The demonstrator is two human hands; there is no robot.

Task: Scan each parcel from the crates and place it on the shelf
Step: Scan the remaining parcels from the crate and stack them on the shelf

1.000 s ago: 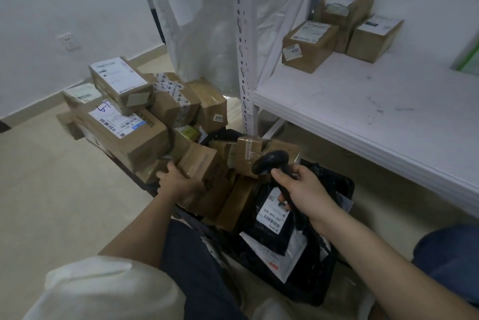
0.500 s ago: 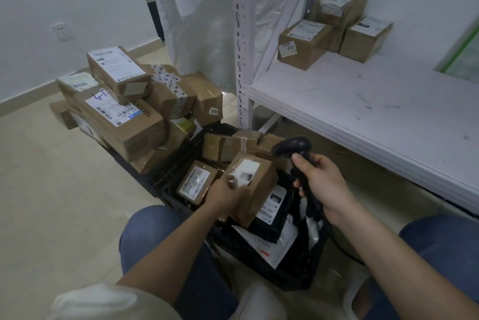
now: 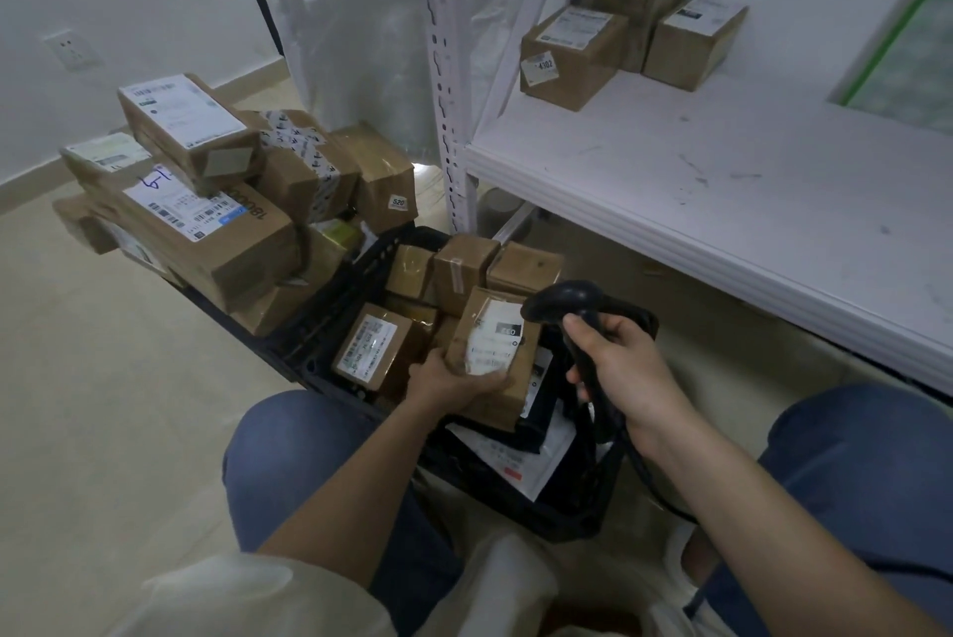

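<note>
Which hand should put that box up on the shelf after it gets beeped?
Probably the left hand: it already holds the labelled box, while the right hand is busy gripping the scanner, though the shelf lies rightward.

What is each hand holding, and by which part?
The left hand holds a small brown cardboard parcel by its lower end. The right hand grips the black handheld barcode scanner by its handle.

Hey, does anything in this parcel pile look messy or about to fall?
Yes. The boxes heaped at the left sit tilted and overhang the black crate. The top box leans at an angle and might slide off.
</note>
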